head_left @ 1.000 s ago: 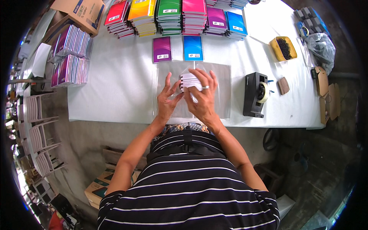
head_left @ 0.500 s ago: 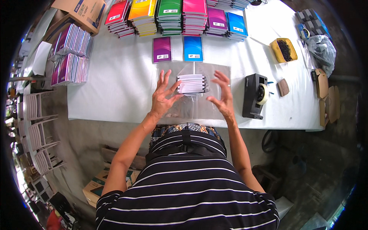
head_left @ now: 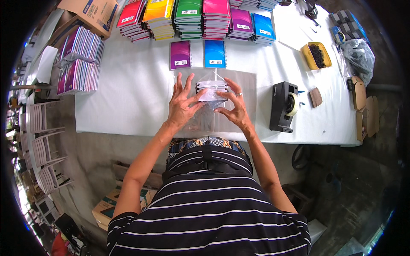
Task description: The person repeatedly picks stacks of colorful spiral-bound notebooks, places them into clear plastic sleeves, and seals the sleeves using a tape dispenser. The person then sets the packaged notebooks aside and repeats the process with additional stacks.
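Observation:
In front of me a small bundle of notebooks (head_left: 212, 86) stands edge-on inside clear plastic wrap (head_left: 215, 103), pale page edges facing up. My left hand (head_left: 183, 102) grips its left side, thumb and index finger at the near corner and the other fingers raised. From the right, my right hand (head_left: 234, 103) has its fingertips on the bundle's right part, the thumb low by a gathered fold of the plastic. A clear plastic sheet (head_left: 245, 121) lies beneath. Just beyond are a purple notebook (head_left: 180, 54) and a blue notebook (head_left: 215, 53), both lying flat.
A black tape dispenser (head_left: 279, 106) stands to the right, near a brown block (head_left: 315, 97) and a yellow tub (head_left: 318, 56) of small dark pieces. Coloured notebook stacks (head_left: 189, 19) line the far side. Wrapped notebook bundles (head_left: 79, 77) and a cardboard box (head_left: 92, 17) are at left.
My right hand has come in leftward from beside the bundle and its fingers now touch it. The plastic is drawn against the bundle's near side. My left hand has barely shifted.

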### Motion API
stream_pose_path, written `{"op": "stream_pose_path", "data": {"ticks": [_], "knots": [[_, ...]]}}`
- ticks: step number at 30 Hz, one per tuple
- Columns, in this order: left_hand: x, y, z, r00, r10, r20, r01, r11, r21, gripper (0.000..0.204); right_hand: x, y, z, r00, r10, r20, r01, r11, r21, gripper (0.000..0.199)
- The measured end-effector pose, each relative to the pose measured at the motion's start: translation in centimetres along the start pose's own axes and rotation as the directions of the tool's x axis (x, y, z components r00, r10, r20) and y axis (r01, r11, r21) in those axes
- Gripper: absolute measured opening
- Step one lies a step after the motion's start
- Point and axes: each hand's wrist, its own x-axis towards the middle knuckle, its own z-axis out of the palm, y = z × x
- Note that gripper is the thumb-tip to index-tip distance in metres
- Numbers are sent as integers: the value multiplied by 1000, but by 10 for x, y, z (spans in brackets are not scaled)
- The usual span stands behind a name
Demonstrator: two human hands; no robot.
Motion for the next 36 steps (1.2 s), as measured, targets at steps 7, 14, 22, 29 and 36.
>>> {"op": "stream_pose_path", "data": {"ticks": [7,14,22,29,36], "knots": [[15,-1,-19,992,93,86,-105,984,145,32,4,-3,10,991,105,-89,-97,992,86,30],[34,-4,-32,971,153,184,-174,979,105,33,14,-17,0,996,86,12,-86,996,-26,37],[-10,-13,-7,996,-88,-33,74,952,-297,54,27,-40,-1,999,-45,14,44,999,12,61],[-12,-12,9,997,-32,-66,17,975,-221,47,25,-63,10,999,-41,-21,33,954,-296,42],[-7,-2,1,999,-30,-17,29,999,-31,46,19,-62,5,982,70,-177,-100,981,-168,18]]}}
